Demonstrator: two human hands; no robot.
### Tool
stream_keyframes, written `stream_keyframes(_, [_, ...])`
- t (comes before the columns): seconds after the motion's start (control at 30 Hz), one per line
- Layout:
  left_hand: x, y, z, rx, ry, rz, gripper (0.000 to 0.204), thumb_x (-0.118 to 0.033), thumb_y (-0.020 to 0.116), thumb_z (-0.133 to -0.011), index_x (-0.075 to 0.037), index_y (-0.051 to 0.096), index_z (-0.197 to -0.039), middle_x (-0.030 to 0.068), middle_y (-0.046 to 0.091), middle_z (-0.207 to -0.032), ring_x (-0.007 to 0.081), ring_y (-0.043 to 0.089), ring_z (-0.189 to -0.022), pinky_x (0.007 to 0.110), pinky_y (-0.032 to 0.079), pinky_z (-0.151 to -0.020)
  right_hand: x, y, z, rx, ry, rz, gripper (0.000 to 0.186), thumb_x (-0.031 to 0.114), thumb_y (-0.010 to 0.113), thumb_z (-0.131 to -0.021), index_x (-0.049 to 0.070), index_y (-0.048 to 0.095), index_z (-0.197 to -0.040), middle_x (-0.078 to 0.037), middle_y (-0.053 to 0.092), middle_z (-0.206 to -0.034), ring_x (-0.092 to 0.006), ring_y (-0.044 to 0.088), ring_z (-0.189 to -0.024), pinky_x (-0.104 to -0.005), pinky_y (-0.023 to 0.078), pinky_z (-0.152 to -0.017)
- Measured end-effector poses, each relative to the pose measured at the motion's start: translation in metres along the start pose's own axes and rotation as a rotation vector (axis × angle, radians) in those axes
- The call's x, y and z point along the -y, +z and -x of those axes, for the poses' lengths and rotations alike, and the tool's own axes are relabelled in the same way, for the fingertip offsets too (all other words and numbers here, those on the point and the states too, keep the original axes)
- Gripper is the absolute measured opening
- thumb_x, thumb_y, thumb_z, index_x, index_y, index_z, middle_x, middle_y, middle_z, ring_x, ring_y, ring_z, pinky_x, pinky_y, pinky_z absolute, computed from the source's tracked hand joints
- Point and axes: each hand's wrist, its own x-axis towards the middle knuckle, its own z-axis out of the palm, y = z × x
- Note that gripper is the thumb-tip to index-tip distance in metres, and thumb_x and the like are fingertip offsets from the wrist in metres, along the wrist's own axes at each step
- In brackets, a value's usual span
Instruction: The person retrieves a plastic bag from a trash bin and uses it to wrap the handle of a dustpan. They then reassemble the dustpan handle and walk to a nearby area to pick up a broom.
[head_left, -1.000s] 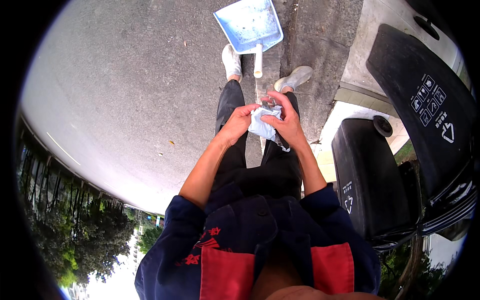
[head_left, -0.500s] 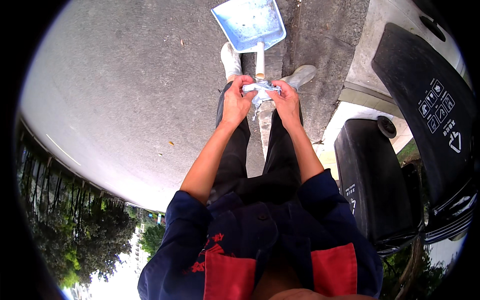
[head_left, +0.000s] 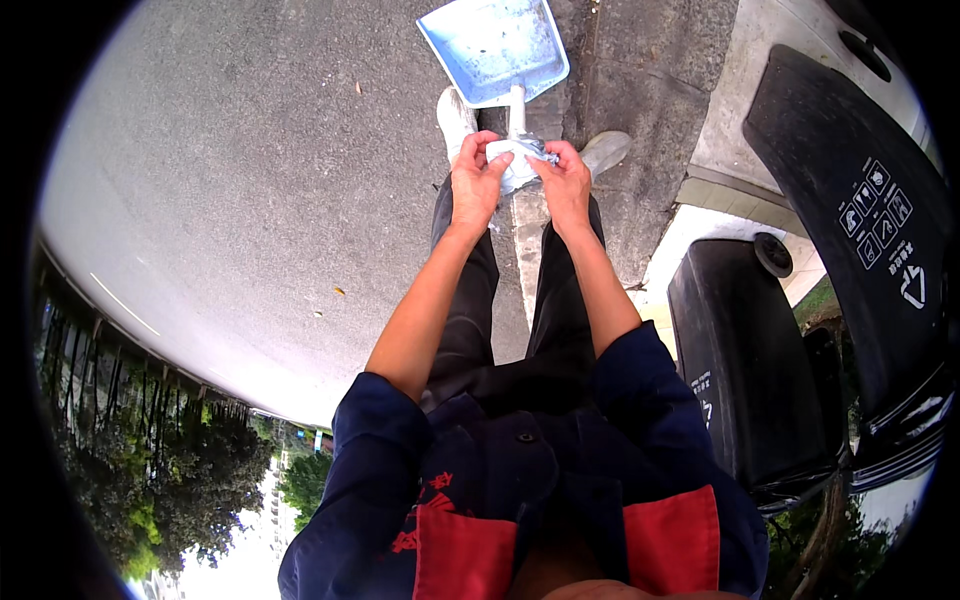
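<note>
Both my hands hold a crumpled, thin white and silvery sheet [head_left: 516,172] out in front of my legs; cloth, paper or plastic, I cannot tell which. My left hand [head_left: 474,185] pinches its left edge between thumb and fingers. On the other edge, my right hand [head_left: 566,190] is closed in the same way. Just beyond the sheet is a light blue dustpan [head_left: 497,48] with a pale tube handle [head_left: 517,115]. The near end of that handle is hidden behind the sheet.
My pale shoes [head_left: 457,118] stand either side of the dustpan handle. To the right are two black wheeled bins, a nearer one [head_left: 740,340] and a larger one [head_left: 840,150]. Grey asphalt [head_left: 250,180] stretches left, with a stone kerb strip [head_left: 528,250] between my legs.
Both hands have moved slightly away from my body with the sheet. It looks more spread, showing a flatter white part, and now covers the handle's near end.
</note>
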Motion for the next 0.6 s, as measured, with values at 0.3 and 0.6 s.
stream_keyframes(0.3, [-0.049, -0.012, 0.018, 0.196, 0.949, -0.884, 0.033, -0.021, 0.072, -0.069, -0.014, 0.064, -0.100, 0.0058, 0.057, -0.114, 0.0257, 0.051, -0.106, 0.041, 0.036, -0.088, 0.003, 0.002, 0.000, 0.012, 0.074, -0.124, 0.017, 0.008, 0.069, -0.077, 0.001, 0.059, -0.090, 0.001, 0.056, -0.073, -0.0044, 0.049, -0.065, -0.0196, 0.040, -0.057])
stream_keyframes(0.6, [-0.003, -0.015, -0.020, 0.396, 0.706, -0.742, 0.035, -0.011, 0.065, -0.072, -0.010, 0.055, -0.106, 0.0065, 0.057, -0.110, 0.0283, 0.052, -0.107, 0.039, 0.038, -0.091, -0.001, -0.006, -0.001, 0.131, 0.165, -0.240, 0.017, 0.005, 0.066, -0.080, 0.003, 0.058, -0.094, -0.002, 0.062, -0.085, -0.0058, 0.055, -0.074, -0.0212, 0.044, -0.066])
